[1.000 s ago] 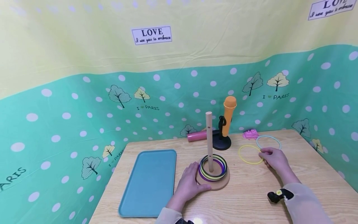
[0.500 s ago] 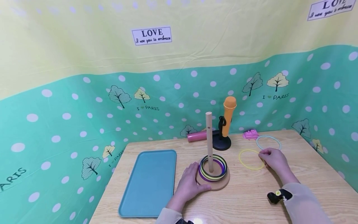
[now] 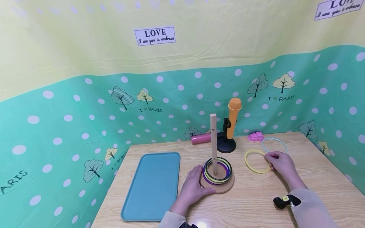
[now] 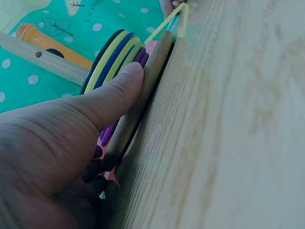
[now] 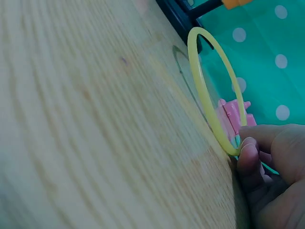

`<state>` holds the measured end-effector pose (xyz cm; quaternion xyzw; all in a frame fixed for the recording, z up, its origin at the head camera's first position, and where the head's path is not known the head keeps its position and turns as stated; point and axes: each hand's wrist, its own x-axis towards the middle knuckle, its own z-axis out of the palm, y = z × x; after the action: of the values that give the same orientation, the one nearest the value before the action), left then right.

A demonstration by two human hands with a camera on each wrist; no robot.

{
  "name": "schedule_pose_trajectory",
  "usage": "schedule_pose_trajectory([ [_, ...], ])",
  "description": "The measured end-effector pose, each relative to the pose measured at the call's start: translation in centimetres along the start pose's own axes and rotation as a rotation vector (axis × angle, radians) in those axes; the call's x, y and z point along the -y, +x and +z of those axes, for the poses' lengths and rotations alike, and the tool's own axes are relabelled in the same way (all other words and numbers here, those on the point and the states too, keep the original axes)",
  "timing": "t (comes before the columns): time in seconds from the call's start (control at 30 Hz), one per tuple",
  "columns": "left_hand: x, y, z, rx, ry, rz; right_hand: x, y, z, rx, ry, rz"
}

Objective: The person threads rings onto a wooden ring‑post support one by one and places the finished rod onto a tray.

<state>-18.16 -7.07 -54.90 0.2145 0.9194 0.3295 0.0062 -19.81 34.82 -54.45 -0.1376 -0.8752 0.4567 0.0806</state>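
Note:
A wooden ring-toss stand, with an upright peg (image 3: 213, 142) on a round base (image 3: 225, 189), is in the middle of the head view. Several coloured rings (image 3: 219, 181), black, yellow and purple among them, are stacked around the peg's foot. My left hand (image 3: 192, 188) grips the base from its left side, thumb at the front; in the left wrist view the thumb (image 4: 112, 102) lies along the base and lowest rings. To the right, my right hand (image 3: 282, 164) pinches a yellow ring (image 3: 247, 164) between thumb and fingers. In the right wrist view that yellow ring (image 5: 202, 90) stands tilted above the table.
A light blue ring (image 3: 274, 138) lies behind my right hand, beside a pink toy (image 3: 256, 136). An orange microphone (image 3: 232, 122) in a black holder (image 3: 226, 146) and a pink cylinder (image 3: 201, 138) stand behind the peg. A blue tray (image 3: 154, 186) is at left.
The yellow ring, flat-looking a second ago, has tilted in my right hand and shifted slightly toward me. My left hand and the stand have stayed put.

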Motion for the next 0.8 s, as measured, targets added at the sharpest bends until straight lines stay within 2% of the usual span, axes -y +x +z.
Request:
schedule_pose_trajectory([
  [0.4,0.1,-0.1,-0.1,0.004,-0.018,0.003,0.4,-1.0,-0.3,0.018,0.152,0.096],
  [0.6,0.0,-0.1,0.0,0.004,-0.004,-0.004,1.5,-1.8,-1.0,0.034,0.194,0.101],
  [0.8,0.2,-0.1,-0.1,0.007,-0.006,0.001,3.5,-2.3,-2.0,0.027,0.239,0.066],
])
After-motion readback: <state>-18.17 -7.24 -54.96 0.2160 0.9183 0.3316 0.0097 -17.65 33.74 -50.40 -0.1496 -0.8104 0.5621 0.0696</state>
